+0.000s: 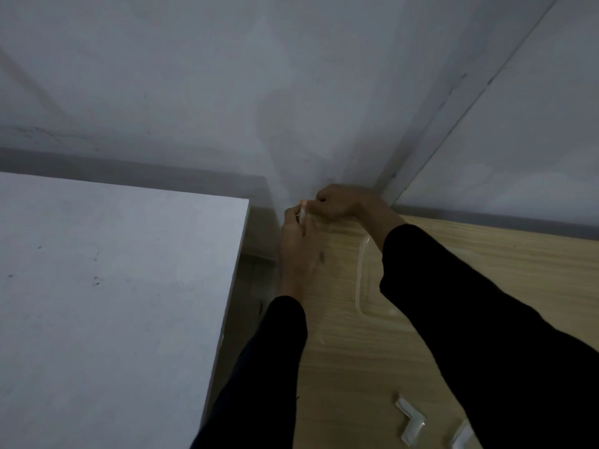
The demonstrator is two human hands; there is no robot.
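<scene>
Corner guards [410, 419] of clear plastic lie nearest on the wooden tabletop [356, 367], with a clear lid [360, 280] beyond them. At the far left corner, the left hand [298, 244] and right hand [340, 204] both pinch a small white piece [303, 214]. It would be best to square it against both edges first, then press evenly, close under the wall [291, 92].
</scene>
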